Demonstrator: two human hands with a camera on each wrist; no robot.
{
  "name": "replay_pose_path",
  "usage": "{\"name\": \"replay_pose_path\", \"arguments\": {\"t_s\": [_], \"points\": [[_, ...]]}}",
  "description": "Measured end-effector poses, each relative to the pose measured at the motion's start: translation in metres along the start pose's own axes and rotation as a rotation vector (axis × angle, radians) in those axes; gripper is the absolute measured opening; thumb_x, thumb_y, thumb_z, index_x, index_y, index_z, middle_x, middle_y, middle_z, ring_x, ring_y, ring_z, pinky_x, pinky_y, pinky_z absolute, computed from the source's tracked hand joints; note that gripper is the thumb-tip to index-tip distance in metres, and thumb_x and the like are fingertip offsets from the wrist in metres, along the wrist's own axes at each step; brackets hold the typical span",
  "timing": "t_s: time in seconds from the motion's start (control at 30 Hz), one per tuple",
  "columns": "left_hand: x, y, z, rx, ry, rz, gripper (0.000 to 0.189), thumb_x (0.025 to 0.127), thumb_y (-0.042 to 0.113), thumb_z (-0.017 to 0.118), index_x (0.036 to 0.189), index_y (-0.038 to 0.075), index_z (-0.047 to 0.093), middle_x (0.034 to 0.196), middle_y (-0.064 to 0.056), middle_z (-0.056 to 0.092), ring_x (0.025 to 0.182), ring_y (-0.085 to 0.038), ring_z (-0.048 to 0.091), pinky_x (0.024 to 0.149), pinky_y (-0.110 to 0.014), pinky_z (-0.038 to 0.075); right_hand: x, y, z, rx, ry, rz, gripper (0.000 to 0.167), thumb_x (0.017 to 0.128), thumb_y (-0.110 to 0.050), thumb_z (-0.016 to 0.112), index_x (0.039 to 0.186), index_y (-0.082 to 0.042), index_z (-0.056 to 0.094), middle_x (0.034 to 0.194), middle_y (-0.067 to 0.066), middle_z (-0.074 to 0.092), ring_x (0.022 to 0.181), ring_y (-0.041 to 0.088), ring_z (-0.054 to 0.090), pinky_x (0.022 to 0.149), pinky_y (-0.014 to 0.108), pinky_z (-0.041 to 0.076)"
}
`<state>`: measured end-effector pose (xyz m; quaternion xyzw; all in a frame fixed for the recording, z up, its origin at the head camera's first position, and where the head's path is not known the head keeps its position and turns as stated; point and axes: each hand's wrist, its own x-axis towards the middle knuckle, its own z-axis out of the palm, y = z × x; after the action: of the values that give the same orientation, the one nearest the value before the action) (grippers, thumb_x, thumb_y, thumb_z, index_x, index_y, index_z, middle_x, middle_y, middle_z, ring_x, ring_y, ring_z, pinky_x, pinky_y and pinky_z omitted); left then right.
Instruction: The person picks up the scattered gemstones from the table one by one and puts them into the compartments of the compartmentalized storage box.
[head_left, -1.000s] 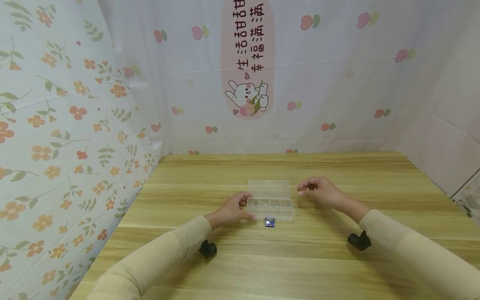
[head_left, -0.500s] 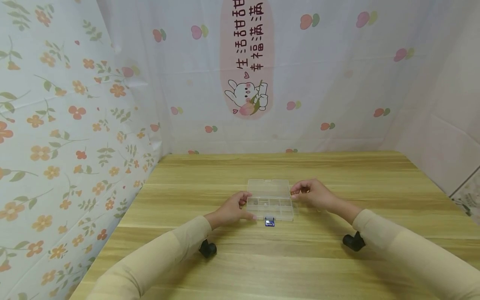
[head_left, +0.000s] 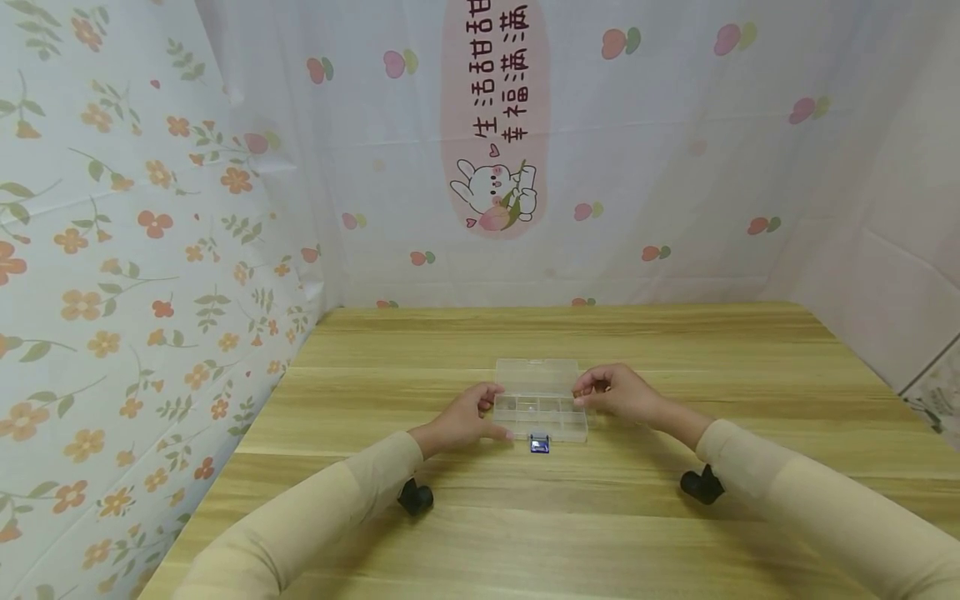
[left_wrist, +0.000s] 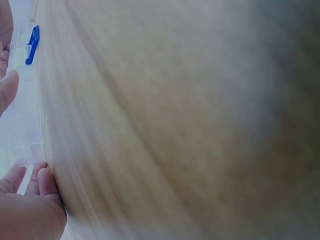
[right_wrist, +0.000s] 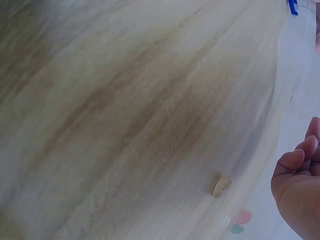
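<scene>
A clear plastic compartment box (head_left: pixel 551 427) lies with its lid (head_left: pixel 536 375) swung back flat behind it and its blue latch (head_left: pixel 540 443) hanging at the front. My left hand (head_left: pixel 459 421) grips the box's left end, thumb at the front corner and fingers along the side. In the left wrist view its fingers (left_wrist: pixel 47 182) meet the end of the box. My right hand (head_left: pixel 622 392) has its fingertips over the back right compartment, pinching a small brown piece (head_left: pixel 577 394) mostly hidden by the fingers. Its curled fingers (right_wrist: pixel 291 161) show in the right wrist view.
A small flat beige piece with tiny dark dots (right_wrist: pixel 222 186) lies on the wooden table (head_left: pixel 525 533), right of the box. Black wrist mounts (head_left: pixel 415 497) hang below both sleeves. A printed white curtain (head_left: pixel 375 192) stands behind the table.
My right hand has moved left and slightly nearer, from the table right of the box to above its back right compartment. The left hand and the box have stayed put.
</scene>
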<state>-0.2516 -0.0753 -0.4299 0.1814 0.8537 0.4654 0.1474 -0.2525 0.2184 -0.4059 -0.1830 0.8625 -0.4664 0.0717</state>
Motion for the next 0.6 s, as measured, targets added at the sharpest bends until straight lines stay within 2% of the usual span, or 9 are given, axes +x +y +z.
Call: {"name": "replay_pose_path", "arguments": {"t_s": [0.6], "points": [[0.0012,-0.0029,0.0001,-0.005,-0.003,0.001,0.073,0.075,0.020,0.086,0.136,0.007,0.049,0.121,-0.005,0.050,0.109,-0.021,0.046,0.097,-0.039,0.039,0.0040,0.0049,0.0075,-0.025,-0.037,0.008,0.018,0.086,-0.010,0.075,0.097,0.003,0.069,0.084,0.003,0.062,0.077,0.020,0.050,0.063,0.026,0.043]]}}
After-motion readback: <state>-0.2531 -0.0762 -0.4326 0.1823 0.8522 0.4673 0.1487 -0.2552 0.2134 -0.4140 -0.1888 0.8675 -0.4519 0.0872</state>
